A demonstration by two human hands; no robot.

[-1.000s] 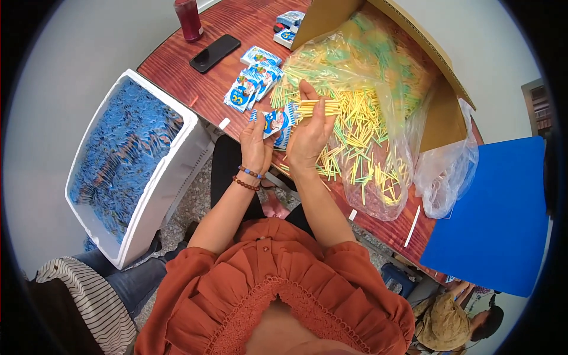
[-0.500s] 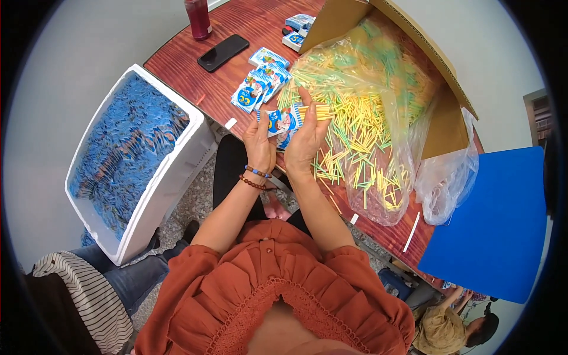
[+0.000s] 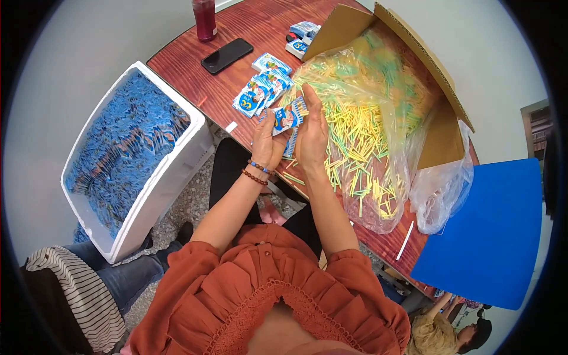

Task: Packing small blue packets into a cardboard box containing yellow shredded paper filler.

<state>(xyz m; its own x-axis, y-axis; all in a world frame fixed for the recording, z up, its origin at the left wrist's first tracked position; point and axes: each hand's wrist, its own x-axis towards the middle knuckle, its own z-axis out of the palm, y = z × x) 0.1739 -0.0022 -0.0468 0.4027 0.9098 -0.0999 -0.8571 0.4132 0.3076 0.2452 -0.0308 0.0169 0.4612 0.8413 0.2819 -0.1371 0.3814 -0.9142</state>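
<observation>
My left hand (image 3: 267,145) is closed on a small blue-and-white paper packet (image 3: 286,117), thumb on top. Beside the packet's right end stands my right hand (image 3: 313,137), its fingers stretched out and the palm turned toward that end. Whether the palm touches it I cannot tell. Another blue-and-white packet (image 3: 290,144) shows partly below, between the hands. Just beyond them lies a loose pile of similar packets (image 3: 255,94). Right of my right hand, thin yellow and green sticks (image 3: 361,139) spread out of a clear plastic bag (image 3: 378,220).
A white foam box (image 3: 198,127) full of blue packets stands at the left. On the table are a black phone (image 3: 227,56), a bottle of red liquid (image 3: 205,21), an open cardboard box (image 3: 441,139) and a blue board (image 3: 482,236). Other people sit at both lower sides.
The yellow sticks that jutted from the packet's right end no longer show there. My right hand's fingers have straightened upward beside the packet. The whole view has shifted slightly.
</observation>
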